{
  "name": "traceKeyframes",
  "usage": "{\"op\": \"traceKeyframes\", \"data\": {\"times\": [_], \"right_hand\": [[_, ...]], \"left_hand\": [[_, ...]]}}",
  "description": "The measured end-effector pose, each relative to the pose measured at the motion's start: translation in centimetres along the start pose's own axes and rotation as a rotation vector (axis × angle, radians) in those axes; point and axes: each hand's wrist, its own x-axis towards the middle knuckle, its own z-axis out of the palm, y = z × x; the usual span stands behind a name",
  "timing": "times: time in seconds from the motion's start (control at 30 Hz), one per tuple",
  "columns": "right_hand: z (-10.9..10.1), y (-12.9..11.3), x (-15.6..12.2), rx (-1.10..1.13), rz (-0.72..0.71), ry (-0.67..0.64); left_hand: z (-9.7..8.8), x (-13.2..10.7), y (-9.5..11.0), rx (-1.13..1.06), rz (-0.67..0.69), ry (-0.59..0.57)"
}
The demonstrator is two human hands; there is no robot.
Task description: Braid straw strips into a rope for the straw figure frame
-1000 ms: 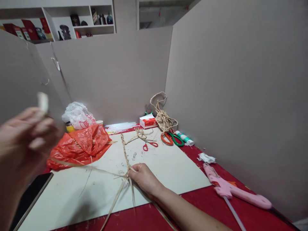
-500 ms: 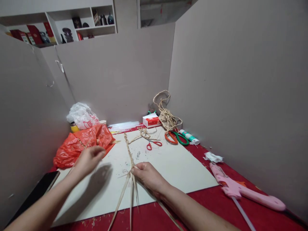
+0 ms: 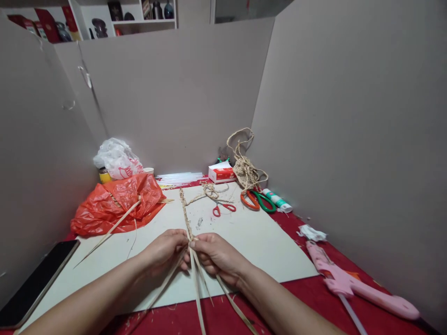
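A braided straw cord (image 3: 184,209) runs from the middle of the white board (image 3: 265,242) back toward the far end. My right hand (image 3: 216,253) pinches the near end of the braid, fingers closed on it. My left hand (image 3: 165,251) sits right beside it, fingers curled around the loose straw strips (image 3: 197,293) that fan out toward me over the red tablecloth. Both hands meet at the point where the braid ends.
A red plastic bag (image 3: 115,204) with straw strips poking out lies at the left, a white bag (image 3: 117,160) behind it. Small red scissors (image 3: 223,208), large scissors (image 3: 256,201), a twine bundle (image 3: 244,167), a glue stick (image 3: 277,200), a pink glue gun (image 3: 349,286) and a phone (image 3: 31,284) surround the board.
My left hand came down from near the camera, passed the red bag, and now grips the loose strips beside my right hand. A straw strip now lies out from the red bag.
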Motion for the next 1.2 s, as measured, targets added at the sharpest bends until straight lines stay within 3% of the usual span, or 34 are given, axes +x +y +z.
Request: {"op": "traceKeyframes", "data": {"times": [0.27,0.73,1.2], "right_hand": [[-0.5,-0.4,-0.2,0.092,0.067,-0.051],[-1.0,-0.8,-1.0,0.045,0.092,-0.114],[-0.5,-0.4,-1.1,-0.300,-0.076,0.011]], "left_hand": [[0.0,-0.1,0.2,-0.017,-0.021,-0.080],[-0.9,-0.1,-0.1,-0.172,0.015,-0.167],[-0.3,-0.1,-0.4,-0.136,0.016,-0.056]]}}
